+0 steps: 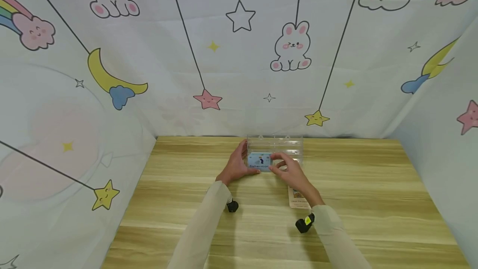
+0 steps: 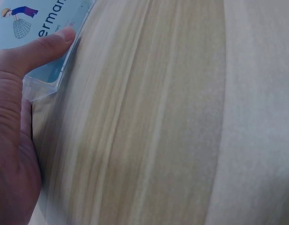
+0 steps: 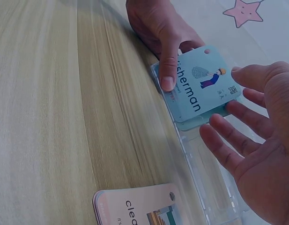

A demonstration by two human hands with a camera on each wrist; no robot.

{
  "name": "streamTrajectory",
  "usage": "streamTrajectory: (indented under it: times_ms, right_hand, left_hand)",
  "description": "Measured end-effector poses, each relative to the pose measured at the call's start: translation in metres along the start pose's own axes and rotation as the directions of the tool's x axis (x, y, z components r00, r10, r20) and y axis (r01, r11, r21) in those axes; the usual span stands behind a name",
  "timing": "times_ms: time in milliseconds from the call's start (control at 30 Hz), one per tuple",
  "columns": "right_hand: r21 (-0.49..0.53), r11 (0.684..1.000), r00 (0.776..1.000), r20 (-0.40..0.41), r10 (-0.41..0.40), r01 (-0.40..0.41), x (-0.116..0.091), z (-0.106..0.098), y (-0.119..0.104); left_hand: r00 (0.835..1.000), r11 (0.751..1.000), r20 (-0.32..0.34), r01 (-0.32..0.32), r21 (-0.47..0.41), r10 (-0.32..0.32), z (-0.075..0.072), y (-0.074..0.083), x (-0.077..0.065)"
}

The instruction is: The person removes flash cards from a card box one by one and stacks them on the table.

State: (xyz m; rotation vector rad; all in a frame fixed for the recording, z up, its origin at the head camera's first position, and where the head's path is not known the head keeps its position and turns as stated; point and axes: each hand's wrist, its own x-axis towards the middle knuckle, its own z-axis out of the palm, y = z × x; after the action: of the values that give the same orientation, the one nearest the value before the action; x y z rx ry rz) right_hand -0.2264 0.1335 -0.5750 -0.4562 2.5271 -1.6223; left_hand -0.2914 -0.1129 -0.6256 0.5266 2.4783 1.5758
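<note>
Item: "fisherman" card stack, pale blue, rounded corners, one hole punched at the far left corner. Lodged at the left end of a clear plastic box, on the far part of the wood-grain bench. A lower card is seen to jut out to the right beneath the top one.

Holding: the left end of the box is gripped by the left hand, its thumb laid over the near edge of the cards. The right hand is set at the stack's right side, fingers spread and lightly bent; whether the card is touched cannot be told.

Handling (judged): light, fairly stiff, smooth-faced; cards are likely to be slid over one another if pressed from above only. Best taken by opposite edges, near and far, so that the stack is kept square; corners are easily bent. The box is presumed rigid but brittle, to be steadied by its end wall without squeezing.

Also listed: a second card stack, pink-bordered, placed on the bench nearer than the box and to the right, partly covered by the right forearm in the head view.
</note>
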Motion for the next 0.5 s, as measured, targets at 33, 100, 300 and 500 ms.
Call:
streamTrajectory:
  times_ms: [33, 100, 300, 500]
  right_hand:
    - [0.004, 1.000, 1.000, 0.003, 0.001, -0.001, 0.0001, 0.0003, -0.0001]
    - [0.005, 1.000, 1.000, 0.009, -0.001, 0.001, 0.0005, 0.0014, 0.0004]
    - [-0.053, 0.998, 0.999, 0.020, -0.042, 0.043, 0.0041, 0.0066, 0.0008]
    - [-0.103, 0.992, 0.997, 0.002, -0.074, 0.074, 0.0095, 0.0102, -0.0030]
  left_hand:
    - [1.000, 1.000, 0.000, 0.000, 0.000, 0.000, 0.0000, -0.0001, 0.0000]
    - [1.000, 1.000, -0.001, -0.003, 0.002, 0.003, 0.0000, -0.0005, 0.0000]
    - [1.000, 1.000, -0.019, -0.025, -0.010, 0.025, 0.0011, 0.0005, -0.0008]
    - [1.000, 1.000, -0.009, -0.010, -0.011, 0.009, 0.0005, 0.0022, -0.0012]
